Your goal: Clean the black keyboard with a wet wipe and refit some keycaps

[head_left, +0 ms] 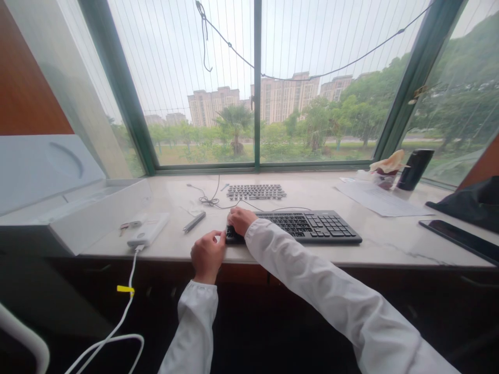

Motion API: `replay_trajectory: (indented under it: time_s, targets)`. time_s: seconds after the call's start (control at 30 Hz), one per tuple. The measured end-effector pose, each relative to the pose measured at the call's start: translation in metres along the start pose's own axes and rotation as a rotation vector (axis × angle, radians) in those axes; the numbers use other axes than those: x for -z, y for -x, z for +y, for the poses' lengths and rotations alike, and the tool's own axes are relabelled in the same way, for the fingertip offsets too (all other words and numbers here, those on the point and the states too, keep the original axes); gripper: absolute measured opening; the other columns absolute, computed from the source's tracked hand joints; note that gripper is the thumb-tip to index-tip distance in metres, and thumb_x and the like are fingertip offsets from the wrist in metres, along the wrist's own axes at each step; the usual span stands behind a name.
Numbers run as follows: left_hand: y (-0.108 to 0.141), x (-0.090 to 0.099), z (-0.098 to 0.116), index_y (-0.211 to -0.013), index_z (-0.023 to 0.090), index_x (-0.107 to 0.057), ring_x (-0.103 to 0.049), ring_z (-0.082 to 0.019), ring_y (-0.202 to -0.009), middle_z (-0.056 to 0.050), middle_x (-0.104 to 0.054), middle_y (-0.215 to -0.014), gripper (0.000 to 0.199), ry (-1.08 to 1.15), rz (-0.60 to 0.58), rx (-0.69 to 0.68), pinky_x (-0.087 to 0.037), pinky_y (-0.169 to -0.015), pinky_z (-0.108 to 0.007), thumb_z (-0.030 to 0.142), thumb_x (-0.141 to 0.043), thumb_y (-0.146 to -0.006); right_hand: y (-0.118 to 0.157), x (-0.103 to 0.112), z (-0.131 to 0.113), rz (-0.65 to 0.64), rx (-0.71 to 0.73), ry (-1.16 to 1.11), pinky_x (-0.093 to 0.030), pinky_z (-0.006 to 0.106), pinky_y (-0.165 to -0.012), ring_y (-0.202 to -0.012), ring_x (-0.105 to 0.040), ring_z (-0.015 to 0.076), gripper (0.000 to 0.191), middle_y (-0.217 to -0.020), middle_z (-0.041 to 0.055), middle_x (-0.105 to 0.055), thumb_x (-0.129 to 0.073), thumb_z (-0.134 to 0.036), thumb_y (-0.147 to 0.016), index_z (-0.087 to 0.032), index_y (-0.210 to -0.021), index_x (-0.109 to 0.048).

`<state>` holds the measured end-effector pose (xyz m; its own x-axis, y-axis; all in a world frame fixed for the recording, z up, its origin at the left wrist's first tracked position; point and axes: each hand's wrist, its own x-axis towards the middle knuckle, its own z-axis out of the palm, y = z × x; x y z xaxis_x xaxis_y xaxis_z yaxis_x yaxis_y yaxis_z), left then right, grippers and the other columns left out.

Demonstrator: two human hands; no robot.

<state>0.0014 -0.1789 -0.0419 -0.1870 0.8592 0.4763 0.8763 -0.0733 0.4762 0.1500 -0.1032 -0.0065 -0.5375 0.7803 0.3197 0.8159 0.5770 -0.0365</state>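
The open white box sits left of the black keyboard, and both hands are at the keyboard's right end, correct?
No, the head view shows the left hand and right hand at the left end of the black keyboard. The rest holds.

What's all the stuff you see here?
window frame: 1, green, back
cord: 1, dark, top
buildings: several, beige, outside
trees: many, green, outside
counter: 1, white, middle
keyboard: 1, black, middle
keycaps: many, grey, behind keyboard
wires: some, dark, behind keyboard
pen-like tool: 1, grey, beside keyboard
open box: 1, white, left
gadgets: about 2, white, beside box
cable: 1, white, left
tag: 1, yellow, on cable
paper: some, white, right
cylinder: 1, black, right
bundle: 1, cream, right
flat slab: 1, black, right
heap: 1, black, right
left hand: 1, white-sleeved, keyboard's edge
right hand: 1, white-sleeved, on keyboard
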Motion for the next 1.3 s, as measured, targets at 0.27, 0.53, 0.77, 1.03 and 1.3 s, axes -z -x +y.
replay_trajectory:
  time_s: [0.27, 0.53, 0.77, 1.03, 1.3]
  targets:
    - [0.001, -0.001, -0.001, -0.082, 0.029, -0.075, -0.055, -0.019, -0.060, -0.002, -0.067, -0.067, 0.029, 0.004, 0.015, -0.018, -0.022, -0.056, -0.027, 0.047, -0.053, -0.086, 0.007, 0.010, 0.029, 0.183, -0.118, -0.123, -0.043, 0.025, -0.081, -0.087, -0.061, 0.0151, 0.023, -0.095, 0.0096, -0.066, -0.052, -0.027, -0.094, -0.013, -0.100, -0.070]
    - [0.000, -0.004, -0.002, -0.080, 0.030, -0.074, -0.054, -0.018, -0.059, -0.001, -0.065, -0.066, 0.027, 0.000, 0.041, -0.018, -0.021, -0.055, -0.028, 0.047, -0.054, -0.086, 0.009, 0.005, 0.027, 0.105, -0.016, -0.174, -0.042, 0.021, -0.074, -0.081, -0.059, 0.0109, 0.014, -0.092, 0.0052, -0.066, -0.062, -0.025, -0.088, -0.020, -0.088, -0.075]
    - [0.000, -0.003, -0.002, -0.080, 0.030, -0.074, -0.052, -0.017, -0.057, -0.001, -0.064, -0.064, 0.028, 0.008, 0.038, -0.019, -0.020, -0.055, -0.028, 0.047, -0.053, -0.086, 0.001, 0.008, 0.025, 0.041, 0.004, -0.161, -0.039, 0.022, -0.063, -0.075, -0.060, 0.0133, 0.009, -0.084, 0.0061, -0.067, -0.068, -0.018, -0.078, -0.019, -0.074, -0.076]
    - [0.000, -0.005, -0.003, -0.077, 0.031, -0.073, -0.052, -0.017, -0.057, 0.000, -0.064, -0.063, 0.027, 0.004, 0.059, -0.025, -0.022, -0.055, -0.028, 0.048, -0.054, -0.085, -0.009, 0.009, 0.034, 0.228, -0.169, -0.226, -0.046, 0.022, -0.075, -0.081, -0.064, 0.0126, 0.019, -0.094, 0.0063, -0.071, -0.057, -0.024, -0.090, -0.016, -0.097, -0.073]
    - [0.000, -0.005, -0.002, -0.079, 0.031, -0.074, -0.053, -0.018, -0.057, 0.000, -0.064, -0.063, 0.025, -0.003, 0.065, -0.030, -0.022, -0.055, -0.028, 0.046, -0.056, -0.084, -0.021, -0.019, 0.034, 0.197, -0.016, -0.259, -0.047, 0.026, -0.078, -0.079, -0.063, 0.0136, 0.013, -0.085, 0.0052, -0.071, -0.065, -0.009, -0.078, -0.015, -0.085, -0.074]
